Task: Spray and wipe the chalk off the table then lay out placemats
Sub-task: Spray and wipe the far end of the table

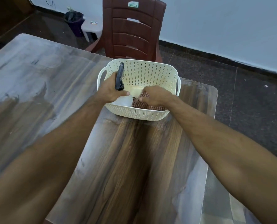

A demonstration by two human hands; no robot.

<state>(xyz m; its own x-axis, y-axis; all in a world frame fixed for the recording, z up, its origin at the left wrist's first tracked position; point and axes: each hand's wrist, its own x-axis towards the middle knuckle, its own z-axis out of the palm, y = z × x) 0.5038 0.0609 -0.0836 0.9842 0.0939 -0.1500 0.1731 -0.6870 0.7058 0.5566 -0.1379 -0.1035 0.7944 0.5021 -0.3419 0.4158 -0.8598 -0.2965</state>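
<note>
Head view: table [134, 159] nearest, chalk haze left of the basket [150, 113]. Inside it, left hand [109, 91] grips the spray bottle [120, 76]; right hand [155, 97] pinches the checked cloth [144, 102]. Risk: lifting both may drag the light basket. Chair [131, 28] behind.

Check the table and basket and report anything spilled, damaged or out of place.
Nothing spilled or broken. The table carries a whitish, smeared chalk film on its left part. Both hands reach into the basket: left hand grips the spray bottle, right hand the checked cloth.
</note>
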